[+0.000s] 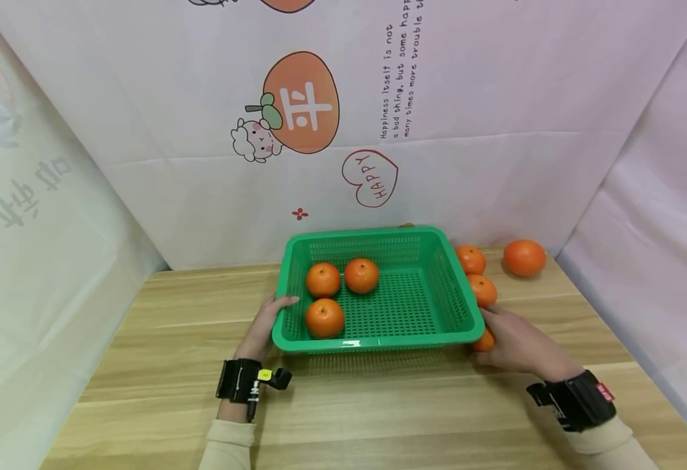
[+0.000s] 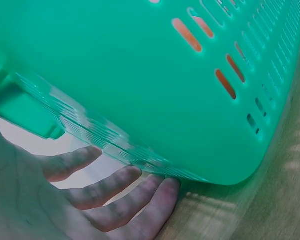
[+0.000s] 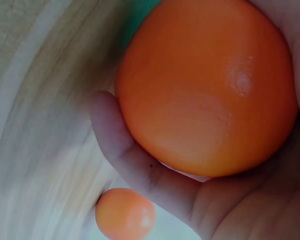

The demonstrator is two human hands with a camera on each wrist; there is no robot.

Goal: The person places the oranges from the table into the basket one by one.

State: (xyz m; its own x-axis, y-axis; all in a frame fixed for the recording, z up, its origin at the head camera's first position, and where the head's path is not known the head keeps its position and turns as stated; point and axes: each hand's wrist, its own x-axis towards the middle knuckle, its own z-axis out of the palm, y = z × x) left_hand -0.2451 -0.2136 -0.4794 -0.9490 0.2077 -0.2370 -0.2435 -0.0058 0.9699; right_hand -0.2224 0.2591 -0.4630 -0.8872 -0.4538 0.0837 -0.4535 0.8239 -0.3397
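A green plastic basket (image 1: 390, 307) stands on the table, with three oranges inside at its left, one of them the near orange (image 1: 324, 318). My left hand (image 1: 264, 326) grips the basket's left side, thumb over the rim. In the left wrist view, its fingers (image 2: 140, 200) lie along the outer wall. Beside the basket's right wall, my right hand (image 1: 516, 343) holds an orange (image 3: 207, 90), which fills much of the right wrist view against the palm with fingers curled round it. The basket's rim partly covers that orange in the head view.
Behind my right hand, two more oranges sit along the basket's right wall: a middle orange (image 1: 482, 290) and a rear orange (image 1: 471, 260). A larger orange (image 1: 524, 258) lies farther right. The wooden table (image 1: 367, 418) meets a printed cloth backdrop (image 1: 467, 183) behind the basket.
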